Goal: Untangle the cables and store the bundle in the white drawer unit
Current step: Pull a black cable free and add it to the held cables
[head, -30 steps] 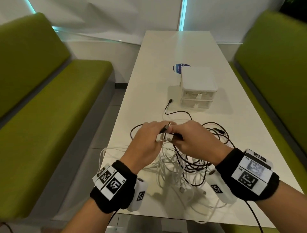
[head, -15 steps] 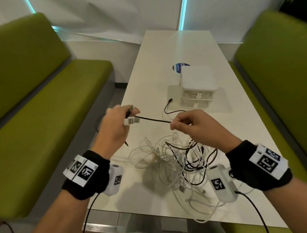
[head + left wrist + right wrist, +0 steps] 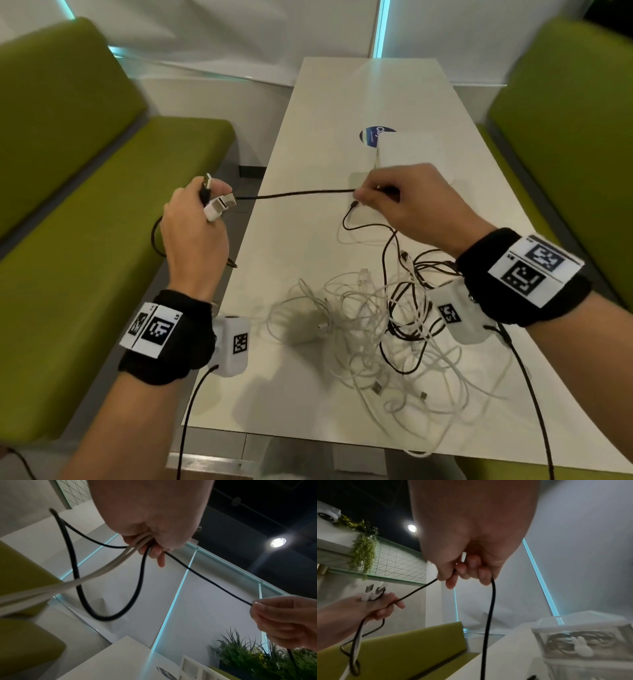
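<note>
Both hands clamp on cable. Left hand [image 3: 195, 236] is curled round a black cable [image 3: 294, 194] plus white cable ends, w/ two plugs [image 3: 219, 204] sticking up past the thumb; it hangs off the left table edge. Right hand [image 3: 407, 205] pinches the same black cable btwn thumb & fingers, farther right, so the stretch btwn them runs nearly straight. Drawer unit [image 3: 411, 150] is mostly hidden behind the right hand; its front is blurred in the right wrist view, cables inside. Tangle [image 3: 370, 318] of white & black cables lies on the table [image 3: 342, 89], near side; which strand is which, can't tell.
</note>
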Demonstrator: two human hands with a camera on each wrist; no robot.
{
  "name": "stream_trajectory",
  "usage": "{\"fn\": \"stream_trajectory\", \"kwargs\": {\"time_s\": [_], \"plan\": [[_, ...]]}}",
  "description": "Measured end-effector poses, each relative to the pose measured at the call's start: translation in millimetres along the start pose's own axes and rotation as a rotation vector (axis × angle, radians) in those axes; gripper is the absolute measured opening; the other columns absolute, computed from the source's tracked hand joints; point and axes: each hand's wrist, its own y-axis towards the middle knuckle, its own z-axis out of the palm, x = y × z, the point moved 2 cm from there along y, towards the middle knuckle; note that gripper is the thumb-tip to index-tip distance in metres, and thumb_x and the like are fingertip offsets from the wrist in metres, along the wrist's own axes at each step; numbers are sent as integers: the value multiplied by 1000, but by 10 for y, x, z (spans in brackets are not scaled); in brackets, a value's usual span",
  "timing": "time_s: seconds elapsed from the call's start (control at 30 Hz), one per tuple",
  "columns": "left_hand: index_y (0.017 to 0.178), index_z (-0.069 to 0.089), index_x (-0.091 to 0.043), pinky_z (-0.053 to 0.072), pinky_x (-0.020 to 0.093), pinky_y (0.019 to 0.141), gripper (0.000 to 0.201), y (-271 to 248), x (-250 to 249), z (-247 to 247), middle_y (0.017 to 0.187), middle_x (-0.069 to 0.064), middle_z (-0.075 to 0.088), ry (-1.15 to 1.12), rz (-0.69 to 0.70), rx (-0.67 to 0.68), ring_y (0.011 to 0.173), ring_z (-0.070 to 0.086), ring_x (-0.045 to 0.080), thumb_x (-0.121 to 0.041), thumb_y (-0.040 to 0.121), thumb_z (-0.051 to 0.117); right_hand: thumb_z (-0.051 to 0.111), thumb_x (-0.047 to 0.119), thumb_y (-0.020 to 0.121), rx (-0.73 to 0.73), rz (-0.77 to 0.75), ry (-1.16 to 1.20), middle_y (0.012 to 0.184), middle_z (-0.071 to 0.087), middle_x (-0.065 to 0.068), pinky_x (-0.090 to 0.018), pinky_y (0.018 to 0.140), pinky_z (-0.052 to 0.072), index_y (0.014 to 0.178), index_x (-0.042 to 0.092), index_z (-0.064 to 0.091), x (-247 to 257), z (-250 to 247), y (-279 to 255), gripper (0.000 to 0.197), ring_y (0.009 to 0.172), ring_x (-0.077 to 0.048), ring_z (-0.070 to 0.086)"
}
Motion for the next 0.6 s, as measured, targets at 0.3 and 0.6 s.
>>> {"fn": "stream_trajectory", "kwargs": {"time_s": [0.3,0.6], "plan": [[134,54,-18,44,20,84,49,-545,-572,319,106,-3,62,-168,360,447,93,56,5,6,92,44,58,31,96,135,-17,-39,54,50,3,-25,52,31,75,18,64,101,274,-161,25,51,-12,43],[90,64,-10,51,37,66,28,-492,-656,261,84,2,69,-97,480,306,74,61,19,-23,92,39,53,37,98,219,53,132,50,46,12,-18,50,31,71,25,61,34,305,-364,31,50,-8,38]]}}
